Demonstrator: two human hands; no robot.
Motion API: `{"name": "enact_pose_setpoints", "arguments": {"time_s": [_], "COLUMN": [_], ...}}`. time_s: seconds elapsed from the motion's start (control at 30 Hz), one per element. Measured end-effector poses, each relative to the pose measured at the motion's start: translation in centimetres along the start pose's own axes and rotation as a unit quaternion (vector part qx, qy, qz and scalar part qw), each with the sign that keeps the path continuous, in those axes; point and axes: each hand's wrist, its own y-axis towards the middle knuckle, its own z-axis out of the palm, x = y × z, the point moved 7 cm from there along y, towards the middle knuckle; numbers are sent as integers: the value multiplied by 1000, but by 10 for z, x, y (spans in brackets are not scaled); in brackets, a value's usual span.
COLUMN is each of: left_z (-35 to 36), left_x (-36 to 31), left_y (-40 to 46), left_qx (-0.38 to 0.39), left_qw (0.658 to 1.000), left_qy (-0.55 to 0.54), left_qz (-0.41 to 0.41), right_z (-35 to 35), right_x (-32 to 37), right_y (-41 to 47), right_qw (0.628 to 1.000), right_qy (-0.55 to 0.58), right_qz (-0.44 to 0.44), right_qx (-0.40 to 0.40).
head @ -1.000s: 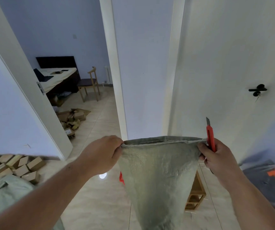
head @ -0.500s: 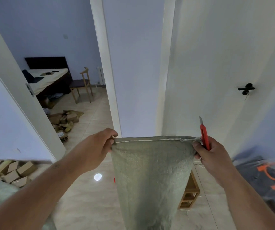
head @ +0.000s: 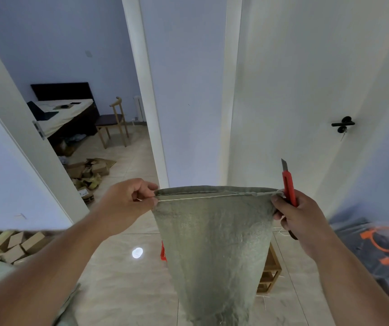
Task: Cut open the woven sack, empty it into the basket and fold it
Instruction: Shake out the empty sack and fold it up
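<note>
Right now I am holding the woven sack (head: 214, 243) up at arm's length, both arms stretched forward above the floor (head: 123, 290). My left hand (head: 127, 203) is pinching its top left corner with curled fingers, while my right hand (head: 299, 215) is gripping the right corner together with the red utility knife (head: 288, 184), blade pointing upward.

No readable text, labels, brands or numbers anywhere; box label by doorway too small to read.
</note>
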Motion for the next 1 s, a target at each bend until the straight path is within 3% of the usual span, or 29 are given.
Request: {"name": "enact_pose_setpoints", "arguments": {"time_s": [0.1,0.27,0.4,0.43,0.5,0.57,0.73,0.8,0.9,1.0], "left_z": [5,6,-15,-19,-9,16,19,10,-2,-3], "left_x": [9,7,-11,-13,-16,-9,8,0,-16,-26], "left_y": [4,2,-5,-6,-5,-8,-1,0,0,3], "left_qx": [4,-62,-216,-222,-121,5,-57,-66,-81,-80], "left_qw": [997,984,957,944,934,941,967,971,950,932], "left_qy": [-68,-158,-194,-243,-337,-338,-246,-230,-302,-352], "left_qz": [-45,-56,-18,-4,2,-17,-21,0,22,17], "right_z": [4,13,18,19,18,15,17,14,14,40], "right_x": [4,16,30,33,39,40,37,43,54,40], "right_y": [-3,-10,-9,-8,-6,-1,3,2,-4,-23], "right_qw": [999,995,990,989,986,986,993,986,970,983], "right_qy": [39,100,133,143,163,163,120,167,236,154], "right_qz": [15,22,1,-4,-4,1,0,-8,-35,-12], "right_qx": [14,7,-45,-46,-42,-26,-23,-27,37,104]}}
